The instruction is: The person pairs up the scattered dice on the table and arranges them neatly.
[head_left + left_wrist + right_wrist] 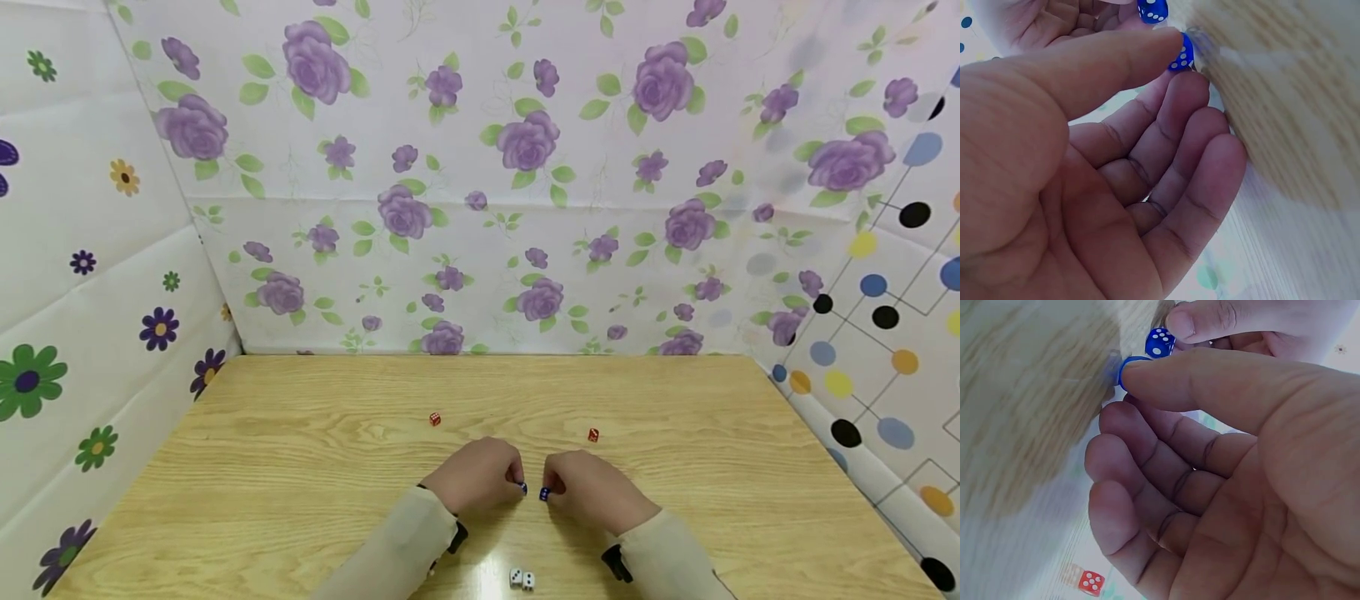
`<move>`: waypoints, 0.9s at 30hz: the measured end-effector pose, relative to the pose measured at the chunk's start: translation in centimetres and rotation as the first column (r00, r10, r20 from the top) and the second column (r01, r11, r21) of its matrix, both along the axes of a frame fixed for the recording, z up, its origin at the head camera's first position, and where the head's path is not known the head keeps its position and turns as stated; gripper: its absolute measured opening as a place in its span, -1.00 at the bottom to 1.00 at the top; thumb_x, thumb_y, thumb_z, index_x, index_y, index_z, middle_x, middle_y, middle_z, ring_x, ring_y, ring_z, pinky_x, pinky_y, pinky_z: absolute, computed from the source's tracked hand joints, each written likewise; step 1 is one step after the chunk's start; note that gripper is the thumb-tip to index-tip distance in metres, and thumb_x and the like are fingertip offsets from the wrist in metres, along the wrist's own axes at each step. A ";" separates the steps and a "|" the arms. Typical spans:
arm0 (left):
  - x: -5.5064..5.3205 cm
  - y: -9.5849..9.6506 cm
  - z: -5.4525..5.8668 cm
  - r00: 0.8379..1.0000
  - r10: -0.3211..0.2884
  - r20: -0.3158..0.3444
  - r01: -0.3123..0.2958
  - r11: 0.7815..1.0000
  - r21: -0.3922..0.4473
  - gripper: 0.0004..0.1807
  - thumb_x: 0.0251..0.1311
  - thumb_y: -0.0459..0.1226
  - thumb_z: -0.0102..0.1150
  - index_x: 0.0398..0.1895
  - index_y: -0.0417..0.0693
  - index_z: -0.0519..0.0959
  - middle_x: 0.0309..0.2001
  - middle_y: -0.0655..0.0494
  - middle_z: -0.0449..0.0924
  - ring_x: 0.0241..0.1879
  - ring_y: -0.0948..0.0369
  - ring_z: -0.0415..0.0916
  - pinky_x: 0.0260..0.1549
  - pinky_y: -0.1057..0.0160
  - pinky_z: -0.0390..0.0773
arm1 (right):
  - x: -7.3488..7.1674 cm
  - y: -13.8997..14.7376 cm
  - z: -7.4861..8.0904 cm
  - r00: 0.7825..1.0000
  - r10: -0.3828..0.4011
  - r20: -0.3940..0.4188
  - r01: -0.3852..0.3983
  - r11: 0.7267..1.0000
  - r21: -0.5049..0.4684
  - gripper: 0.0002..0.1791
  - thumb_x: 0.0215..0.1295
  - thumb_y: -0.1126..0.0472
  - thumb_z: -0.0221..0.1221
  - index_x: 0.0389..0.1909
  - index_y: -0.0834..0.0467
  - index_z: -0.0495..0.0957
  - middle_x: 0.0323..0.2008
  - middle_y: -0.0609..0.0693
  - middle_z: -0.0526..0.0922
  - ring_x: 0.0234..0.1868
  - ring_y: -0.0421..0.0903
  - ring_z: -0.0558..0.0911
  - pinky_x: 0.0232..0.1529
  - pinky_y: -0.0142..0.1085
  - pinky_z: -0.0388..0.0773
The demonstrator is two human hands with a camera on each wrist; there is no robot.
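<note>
Near the middle front of the table my left hand [482,477] pinches a blue die [523,487] between thumb and fingers. Facing it, my right hand [592,490] pinches a second blue die [544,494]. A small gap separates the two dice in the head view. White pips show on the left hand's blue die [1182,55] in the left wrist view. In the right wrist view, the thumb covers much of the right hand's blue die [1130,370]. Both dice are close to the tabletop; whether they touch it I cannot tell.
Two white dice [522,578] sit side by side near the front edge of the wooden table [300,467]. Behind the hands lie a red die [435,419] on the left and another red die [593,435] on the right. Flowered sheeting [480,250] walls the back.
</note>
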State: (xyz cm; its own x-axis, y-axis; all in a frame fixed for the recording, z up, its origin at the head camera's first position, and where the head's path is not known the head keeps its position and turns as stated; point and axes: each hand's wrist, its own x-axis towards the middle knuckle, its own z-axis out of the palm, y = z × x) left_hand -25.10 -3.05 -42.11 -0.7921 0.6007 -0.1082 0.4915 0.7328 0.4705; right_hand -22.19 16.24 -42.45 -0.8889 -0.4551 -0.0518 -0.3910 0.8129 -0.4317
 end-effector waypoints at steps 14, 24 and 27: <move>0.2 0.0 -0.2 1.000 -0.014 -0.008 0.014 1.000 -0.008 -0.93 0.05 -0.24 0.35 -0.43 0.11 0.63 -0.45 0.39 0.51 -0.45 0.42 0.41 -0.39 0.39 0.46 | 0.0 -0.5 -0.4 1.000 0.019 0.003 -0.019 1.000 0.005 -0.90 0.14 0.27 0.28 -0.43 0.01 0.56 -0.50 -0.27 0.51 -0.50 -0.33 0.44 -0.43 -0.35 0.42; 0.6 0.4 0.0 0.999 -0.027 -0.028 0.027 1.000 -0.015 -0.94 0.03 -0.25 0.36 -0.44 0.09 0.65 -0.46 0.38 0.53 -0.47 0.42 0.41 -0.39 0.39 0.46 | 0.0 -0.7 -0.2 0.999 0.031 -0.010 -0.031 1.000 -0.004 -0.92 0.15 0.26 0.28 -0.42 0.01 0.58 -0.50 -0.28 0.51 -0.49 -0.34 0.44 -0.43 -0.36 0.43; 0.5 0.4 0.0 0.999 -0.030 -0.042 0.029 0.999 -0.023 -0.94 0.02 -0.27 0.35 -0.44 0.10 0.65 -0.47 0.38 0.53 -0.46 0.42 0.41 -0.38 0.40 0.46 | 0.0 -0.7 -0.3 0.999 0.040 -0.018 -0.041 0.999 -0.012 -0.92 0.15 0.26 0.28 -0.43 0.02 0.58 -0.51 -0.28 0.51 -0.50 -0.35 0.44 -0.43 -0.37 0.42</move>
State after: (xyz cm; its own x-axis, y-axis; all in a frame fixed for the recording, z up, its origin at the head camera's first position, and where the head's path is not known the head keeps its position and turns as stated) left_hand -24.60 -2.65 -42.16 -0.7785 0.6214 -0.0884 0.5322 0.7281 0.4320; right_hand -22.16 15.50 -42.71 -0.8706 -0.4912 -0.0298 -0.4313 0.7908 -0.4343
